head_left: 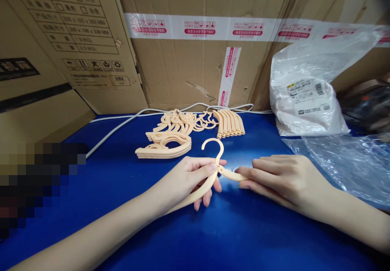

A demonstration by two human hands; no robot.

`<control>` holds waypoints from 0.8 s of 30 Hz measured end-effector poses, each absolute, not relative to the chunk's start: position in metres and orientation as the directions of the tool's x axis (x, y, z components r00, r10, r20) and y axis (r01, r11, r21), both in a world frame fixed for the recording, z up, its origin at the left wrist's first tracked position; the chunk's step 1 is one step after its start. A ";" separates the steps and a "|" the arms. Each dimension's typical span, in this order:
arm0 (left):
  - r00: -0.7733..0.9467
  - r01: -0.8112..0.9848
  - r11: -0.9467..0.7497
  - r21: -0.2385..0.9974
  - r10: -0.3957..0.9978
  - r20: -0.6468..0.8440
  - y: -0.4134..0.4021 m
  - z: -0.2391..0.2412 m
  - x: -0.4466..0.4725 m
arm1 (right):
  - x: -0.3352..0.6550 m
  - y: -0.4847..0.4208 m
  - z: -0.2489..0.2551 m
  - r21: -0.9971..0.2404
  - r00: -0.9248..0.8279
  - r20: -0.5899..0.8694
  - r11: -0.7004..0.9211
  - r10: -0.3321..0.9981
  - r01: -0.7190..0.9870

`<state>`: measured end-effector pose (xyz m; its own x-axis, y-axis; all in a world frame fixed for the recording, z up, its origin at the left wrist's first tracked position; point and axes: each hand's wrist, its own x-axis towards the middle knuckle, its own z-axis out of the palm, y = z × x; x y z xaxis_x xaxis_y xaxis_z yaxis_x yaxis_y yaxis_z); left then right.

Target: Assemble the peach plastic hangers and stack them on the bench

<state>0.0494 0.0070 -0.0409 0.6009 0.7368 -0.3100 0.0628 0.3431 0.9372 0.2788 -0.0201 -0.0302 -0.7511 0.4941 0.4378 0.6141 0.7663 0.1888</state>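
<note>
A cream plastic folding hanger (198,194) is held above the blue table, its hook pointing up and its two arms spread apart. My left hand (195,173) grips it around the central joint, the thumb lying just below the hook. The fingers of my right hand (274,177) are closed on the outer end of the right arm, hiding that tip. Beyond my left hand lies a neat stack of folded hangers (164,153). Farther back are a jumbled pile of cream hanger parts (176,120), some loose hooks (204,121) and a row of hanger arms (230,123).
Cardboard boxes (195,72) wall off the back and left of the blue table (183,238). A white cable (114,131) runs along the back edge. At right stand a labelled plastic bag (304,96) and a flat clear plastic sheet (356,165). A dark bundle (365,100) sits behind.
</note>
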 end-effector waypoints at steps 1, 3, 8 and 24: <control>0.603 0.062 0.341 0.938 0.736 -0.307 0.007 -0.041 0.049 | 0.279 -0.020 -0.030 0.187 -0.751 0.434 0.766 0.497 0.615; 0.606 0.065 0.335 0.940 0.735 -0.304 0.007 -0.041 0.049 | 0.279 -0.020 -0.030 0.181 -0.750 0.430 0.766 0.502 0.616; 0.598 0.062 0.346 0.936 0.738 -0.313 0.006 -0.039 0.050 | 0.279 -0.019 -0.030 0.184 -0.748 0.441 0.766 0.496 0.616; 0.660 0.173 0.286 0.943 0.677 -0.326 0.009 -0.045 0.048 | 0.288 -0.009 -0.026 0.063 -0.770 0.366 0.811 0.523 0.581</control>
<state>0.0484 0.0092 -0.0450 0.6598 0.6769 -0.3263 0.1727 0.2860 0.9425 0.2878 -0.0087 -0.0259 -0.7699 0.5229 0.3658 0.5811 0.8114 0.0633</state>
